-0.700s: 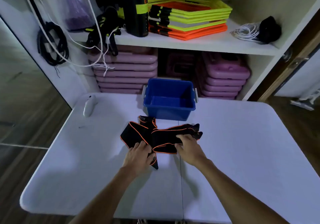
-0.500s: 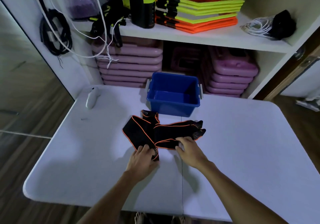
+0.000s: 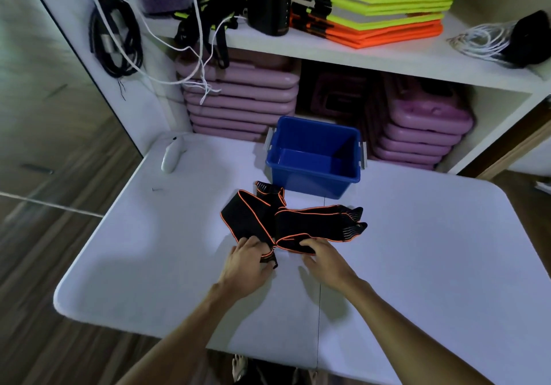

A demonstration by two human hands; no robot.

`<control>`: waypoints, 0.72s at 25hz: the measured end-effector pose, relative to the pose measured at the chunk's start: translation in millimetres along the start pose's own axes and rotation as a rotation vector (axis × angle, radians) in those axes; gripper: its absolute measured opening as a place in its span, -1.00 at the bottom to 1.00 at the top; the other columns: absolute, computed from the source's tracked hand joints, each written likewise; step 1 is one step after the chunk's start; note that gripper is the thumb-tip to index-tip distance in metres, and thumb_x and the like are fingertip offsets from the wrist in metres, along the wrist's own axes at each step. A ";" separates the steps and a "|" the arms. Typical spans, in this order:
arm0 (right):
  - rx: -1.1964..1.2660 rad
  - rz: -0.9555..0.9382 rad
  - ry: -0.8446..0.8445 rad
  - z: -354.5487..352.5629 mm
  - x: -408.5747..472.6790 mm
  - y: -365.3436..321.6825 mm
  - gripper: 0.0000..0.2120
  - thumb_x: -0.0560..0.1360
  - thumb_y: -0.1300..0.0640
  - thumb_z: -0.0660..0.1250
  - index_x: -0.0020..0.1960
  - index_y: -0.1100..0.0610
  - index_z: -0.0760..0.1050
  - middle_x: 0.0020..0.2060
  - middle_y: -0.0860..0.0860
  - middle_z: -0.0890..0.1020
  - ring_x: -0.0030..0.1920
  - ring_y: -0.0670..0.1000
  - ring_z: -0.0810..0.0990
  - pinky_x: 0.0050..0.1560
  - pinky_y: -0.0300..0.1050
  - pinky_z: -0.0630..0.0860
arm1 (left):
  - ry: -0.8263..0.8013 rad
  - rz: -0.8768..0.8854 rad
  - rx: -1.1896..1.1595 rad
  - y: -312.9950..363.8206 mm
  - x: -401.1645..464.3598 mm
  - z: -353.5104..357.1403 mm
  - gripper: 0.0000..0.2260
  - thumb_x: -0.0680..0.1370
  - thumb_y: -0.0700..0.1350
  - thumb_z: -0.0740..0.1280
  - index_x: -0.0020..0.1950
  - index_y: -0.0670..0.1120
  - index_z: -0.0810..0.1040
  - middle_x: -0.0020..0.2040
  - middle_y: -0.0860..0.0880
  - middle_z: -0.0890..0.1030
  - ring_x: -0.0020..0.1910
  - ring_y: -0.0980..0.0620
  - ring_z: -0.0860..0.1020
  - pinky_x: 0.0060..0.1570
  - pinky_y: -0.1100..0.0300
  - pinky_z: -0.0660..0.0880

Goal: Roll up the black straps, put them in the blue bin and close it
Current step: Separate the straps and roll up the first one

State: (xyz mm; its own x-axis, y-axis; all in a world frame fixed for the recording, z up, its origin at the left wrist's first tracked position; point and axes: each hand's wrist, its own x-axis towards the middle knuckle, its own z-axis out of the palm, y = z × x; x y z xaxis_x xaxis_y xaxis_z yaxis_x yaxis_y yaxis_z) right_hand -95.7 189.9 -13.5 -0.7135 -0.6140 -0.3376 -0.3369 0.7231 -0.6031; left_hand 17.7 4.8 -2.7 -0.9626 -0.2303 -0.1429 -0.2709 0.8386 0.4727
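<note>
While both forearms reach over near edge of white tabletop (image 3: 417, 250), left hand (image 3: 249, 261) pinches narrow end of black orange-edged fabric straps (image 3: 301, 223), fingers curled around it. Right hand (image 3: 326, 261) lies on straps' near edge, fingers curved, thumb apart; actual grip unclear. Straps lie unrolled, overlapping in flat heap mid-tabletop, grey-striped ends pointing right. Open blue plastic bin (image 3: 313, 173) stands just behind heap, near tabletop's far edge, holding nothing visible.
</note>
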 end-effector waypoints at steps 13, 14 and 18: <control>-0.132 -0.250 0.178 5.0 47.2 -83.3 -0.56 0.51 0.08 0.35 0.37 0.00 0.37 0.17 0.02 0.46 0.18 0.06 0.39 0.23 -0.01 0.43 | 0.065 0.158 -0.145 -49.2 -10.0 -136.8 -0.73 0.36 0.05 0.49 -0.03 0.04 0.50 -0.04 0.07 0.47 -0.03 0.09 0.46 0.00 0.26 0.39; -0.187 -0.267 0.155 6.1 52.8 -86.6 -0.52 0.50 0.10 0.35 0.40 -0.01 0.34 0.20 0.03 0.44 0.20 0.08 0.38 0.24 0.01 0.42 | 0.029 0.157 -0.075 -65.2 -16.7 -135.8 -0.70 0.35 0.04 0.48 0.02 0.06 0.50 0.01 0.08 0.47 0.00 0.07 0.45 0.04 0.20 0.41; -0.364 -0.296 0.096 18.5 69.9 -95.2 -0.47 0.48 0.13 0.35 0.42 0.01 0.33 0.21 0.07 0.40 0.21 0.14 0.37 0.16 0.08 0.44 | -0.023 0.094 0.238 -121.0 -48.1 -112.9 -0.66 0.36 0.00 0.49 0.06 0.15 0.48 0.13 0.09 0.45 -0.01 0.05 0.47 -0.03 0.11 0.49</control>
State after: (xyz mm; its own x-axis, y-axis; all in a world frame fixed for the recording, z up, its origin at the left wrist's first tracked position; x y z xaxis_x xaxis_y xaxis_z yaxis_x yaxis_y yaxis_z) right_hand -102.2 72.3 7.0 -0.6022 -0.7905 -0.1115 -0.7149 0.5961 -0.3654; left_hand 95.6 -141.3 45.2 -0.9822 -0.1367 -0.1291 -0.1672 0.9490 0.2674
